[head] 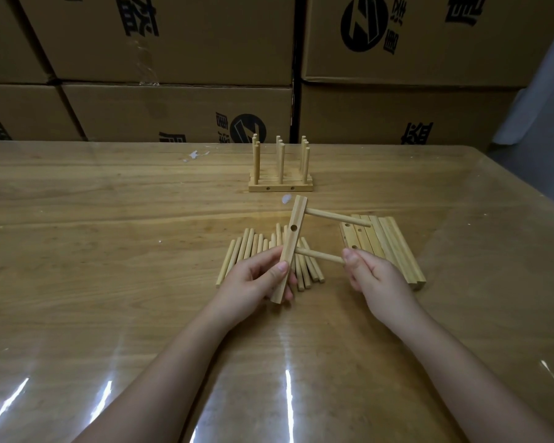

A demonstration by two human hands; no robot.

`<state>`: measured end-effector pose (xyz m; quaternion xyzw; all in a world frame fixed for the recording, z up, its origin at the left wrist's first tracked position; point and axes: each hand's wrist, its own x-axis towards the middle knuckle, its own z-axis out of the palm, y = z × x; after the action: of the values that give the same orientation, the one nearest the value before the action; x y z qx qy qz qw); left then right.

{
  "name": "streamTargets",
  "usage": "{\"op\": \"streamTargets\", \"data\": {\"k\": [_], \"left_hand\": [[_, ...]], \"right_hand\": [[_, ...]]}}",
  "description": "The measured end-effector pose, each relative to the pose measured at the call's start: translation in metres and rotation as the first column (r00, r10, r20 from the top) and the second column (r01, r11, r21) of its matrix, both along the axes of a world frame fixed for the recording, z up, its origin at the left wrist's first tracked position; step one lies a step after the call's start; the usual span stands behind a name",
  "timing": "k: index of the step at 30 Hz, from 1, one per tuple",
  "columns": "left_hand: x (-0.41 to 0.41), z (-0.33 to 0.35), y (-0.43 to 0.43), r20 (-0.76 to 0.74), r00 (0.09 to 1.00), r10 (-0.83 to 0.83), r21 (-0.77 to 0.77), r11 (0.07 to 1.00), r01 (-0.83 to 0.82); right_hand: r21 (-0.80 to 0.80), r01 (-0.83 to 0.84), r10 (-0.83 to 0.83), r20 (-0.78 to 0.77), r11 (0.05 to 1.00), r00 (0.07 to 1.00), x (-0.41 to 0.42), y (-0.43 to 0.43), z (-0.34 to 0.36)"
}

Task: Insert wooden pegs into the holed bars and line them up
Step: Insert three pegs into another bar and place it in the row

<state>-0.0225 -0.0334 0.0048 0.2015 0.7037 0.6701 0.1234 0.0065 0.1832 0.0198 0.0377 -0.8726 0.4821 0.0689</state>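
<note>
Left hand (256,276) is clamped on the lower half of one holed bar (291,241), thumb on the front face, fingers behind. Right hand (375,276) pinches the free end of the lower peg (319,255). We use the held bar as reference. It sits tilted over the table (109,219), top end leaning right.

Left of the bar: loose pegs (242,254) lie flat on the table and run under the bar and left hand. We count roughly fifteen. Part of the pile is hidden, so no exact number.

On the bar: two pegs stick out of its right edge. The upper peg (339,218) is near the top end, untouched. The lower peg meets the edge further down, depth can't be told. One open hole (293,227) faces us, between the two.

Behind the bar: finished group (280,187), bars flat and touching, pegs upright in three columns, about three deep. Two holes show on its front side.

Right of the bar: spare bars (394,247), about six side by side, three holes visible. The upper peg's tip overlaps them in view.

Far behind: six cardboard boxes (173,43), two rows of three.
</note>
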Motion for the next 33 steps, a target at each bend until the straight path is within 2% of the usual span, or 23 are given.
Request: {"op": "streamTargets", "data": {"k": [8, 15, 18, 21, 28, 33], "left_hand": [[-0.0002, 0.0035, 0.0041, 0.031, 0.999, 0.019, 0.03, 0.999, -0.02], [-0.0018, 0.0046, 0.0022, 0.108, 0.992, 0.072, 0.109, 0.99, -0.084], [-0.0027, 0.0044, 0.0021, 0.103, 0.991, 0.087, 0.106, 0.99, -0.098], [-0.0021, 0.0033, 0.0029, 0.096, 0.991, 0.09, 0.094, 0.991, -0.099], [-0.0009, 0.0052, 0.0047, 0.133, 0.988, 0.074, 0.116, 0.989, -0.089], [0.001, 0.004, 0.0043, 0.083, 0.993, 0.084, 0.067, 0.994, -0.09]], "right_hand": [[-0.051, 0.013, -0.016, -0.055, 0.999, 0.998, 0.0019, -0.0054, 0.0005], [0.033, 0.06, -0.052, -0.205, 0.998, 0.977, 0.0043, -0.004, 0.0085], [0.129, 0.069, -0.038, -0.232, 0.989, 0.972, 0.0038, -0.0028, 0.0041], [0.202, 0.066, -0.019, -0.223, 0.977, 0.975, 0.0041, -0.0037, 0.0012], [0.239, 0.066, -0.015, -0.21, 0.969, 0.977, 0.004, -0.0032, 0.0058], [0.277, 0.069, -0.006, -0.222, 0.958, 0.975, 0.0044, -0.0044, 0.0069]]}}
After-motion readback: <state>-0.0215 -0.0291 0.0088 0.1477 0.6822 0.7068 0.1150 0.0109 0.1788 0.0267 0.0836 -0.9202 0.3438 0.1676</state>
